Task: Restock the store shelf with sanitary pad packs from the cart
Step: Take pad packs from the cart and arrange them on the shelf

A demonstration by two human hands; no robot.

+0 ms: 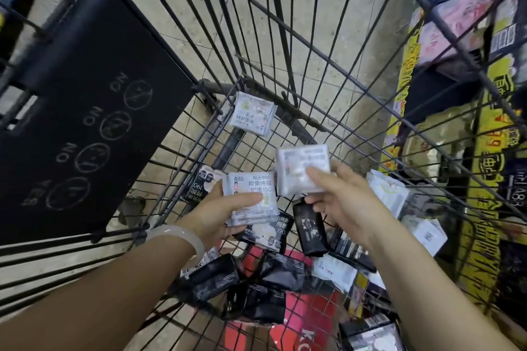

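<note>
A: Head view, hands?
B: Left hand (pixel 219 216) gripping white pack stack (pixel 252 198); right hand (pixel 339 196) pinching another white pack (pixel 299 169), both over cart (pixel 216 125).
A: Rest of stock?
B: Black packs (pixel 271 268) piled on cart floor, one white pack at far end (pixel 252 114).

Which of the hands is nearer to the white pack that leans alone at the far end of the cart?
Left, though only slightly. The left hand holds white packs just below the leaning pack. The right hand, gripping another white pack, sits below it and further to the right.
</note>
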